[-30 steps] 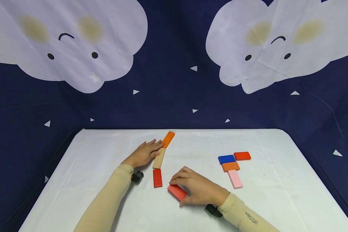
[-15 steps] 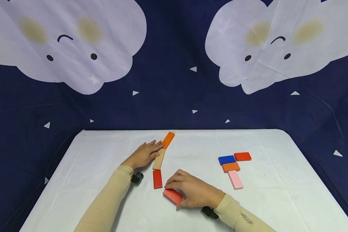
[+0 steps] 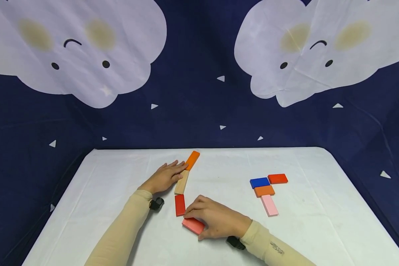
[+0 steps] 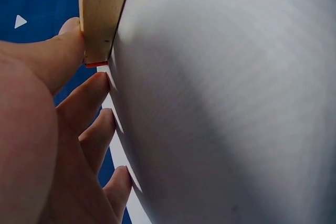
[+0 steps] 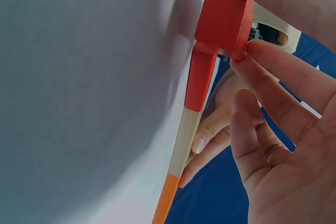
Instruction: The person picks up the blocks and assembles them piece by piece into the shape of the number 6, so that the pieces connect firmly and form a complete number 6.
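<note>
Right hand (image 3: 216, 218) curled, thumb and fingertips pinching a coral-red block (image 3: 193, 225) at its ends; left hand (image 3: 163, 178) spread, fingers fairly straight, gripping nothing, thumb at the left edge of a bare-wood block (image 3: 181, 182), another fingertip at the orange block (image 3: 193, 160). Coral-red block sits angled, nearer the person than the bare-wood block and a little to its right; cannot tell whether it touches the plain red block (image 3: 180, 205) just beside it. Plain red block lies end to end with the bare-wood block, on its near side; orange block runs on from its far end, slanting right. Well right of the bare-wood block, a cluster: blue block (image 3: 260, 183), rust-coloured block (image 3: 264, 191), pink block (image 3: 269, 205), scarlet block (image 3: 277, 178). White table (image 3: 319, 207) under all; beyond the bare-wood block, past the table's far edge, dark-blue cloth (image 3: 199, 74) with white clouds (image 3: 86, 81).
</note>
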Demonstrator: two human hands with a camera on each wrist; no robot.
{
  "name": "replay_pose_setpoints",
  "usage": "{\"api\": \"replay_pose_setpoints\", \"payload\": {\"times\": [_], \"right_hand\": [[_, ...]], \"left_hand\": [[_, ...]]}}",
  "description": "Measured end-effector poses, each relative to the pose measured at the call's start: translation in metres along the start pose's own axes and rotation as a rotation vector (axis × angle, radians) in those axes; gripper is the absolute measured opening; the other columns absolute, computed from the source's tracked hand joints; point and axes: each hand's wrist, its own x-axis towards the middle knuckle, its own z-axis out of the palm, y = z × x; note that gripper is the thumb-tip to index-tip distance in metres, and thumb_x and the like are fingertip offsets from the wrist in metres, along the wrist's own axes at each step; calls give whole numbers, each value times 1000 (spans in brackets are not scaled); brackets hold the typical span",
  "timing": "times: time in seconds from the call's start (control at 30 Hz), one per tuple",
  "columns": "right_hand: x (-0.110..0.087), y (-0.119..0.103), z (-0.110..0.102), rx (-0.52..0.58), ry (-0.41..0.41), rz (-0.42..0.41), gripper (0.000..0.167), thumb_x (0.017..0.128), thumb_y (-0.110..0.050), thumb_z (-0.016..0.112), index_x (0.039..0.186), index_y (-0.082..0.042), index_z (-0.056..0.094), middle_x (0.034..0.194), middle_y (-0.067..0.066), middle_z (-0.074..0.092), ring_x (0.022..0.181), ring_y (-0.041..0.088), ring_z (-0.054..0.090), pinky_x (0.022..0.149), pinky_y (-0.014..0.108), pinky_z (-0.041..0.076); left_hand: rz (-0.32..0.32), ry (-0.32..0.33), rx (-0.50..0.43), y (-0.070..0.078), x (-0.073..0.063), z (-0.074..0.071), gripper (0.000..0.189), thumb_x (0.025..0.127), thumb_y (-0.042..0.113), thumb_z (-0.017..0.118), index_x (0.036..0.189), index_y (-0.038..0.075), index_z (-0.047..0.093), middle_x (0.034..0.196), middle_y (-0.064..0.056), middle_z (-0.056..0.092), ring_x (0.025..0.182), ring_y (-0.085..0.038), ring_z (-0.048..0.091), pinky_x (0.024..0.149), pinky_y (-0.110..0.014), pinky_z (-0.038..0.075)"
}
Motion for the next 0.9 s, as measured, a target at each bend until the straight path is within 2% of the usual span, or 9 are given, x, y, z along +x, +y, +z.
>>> {"api": "replay_pose_setpoints", "payload": {"times": [0.37,0.9], "right_hand": [[10,-3,0,-36,-26,-11,59,78,-30,89,131,-16,68,128,-13,63,119,7,50,105,20,40],[15,-2,4,-102,-34,-30,56,77,-32,89,128,-20,69,127,-13,63,117,7,50,103,20,42]], "left_hand": [[6,-4,-4,1,0,-2,52,107,29,49,155,11,40,160,-10,36,150,-34,26,119,-63,14],[-2,-4,-5,2,-2,-2,52,107,28,48,155,11,39,160,-11,35,150,-34,26,119,-64,14]]}}
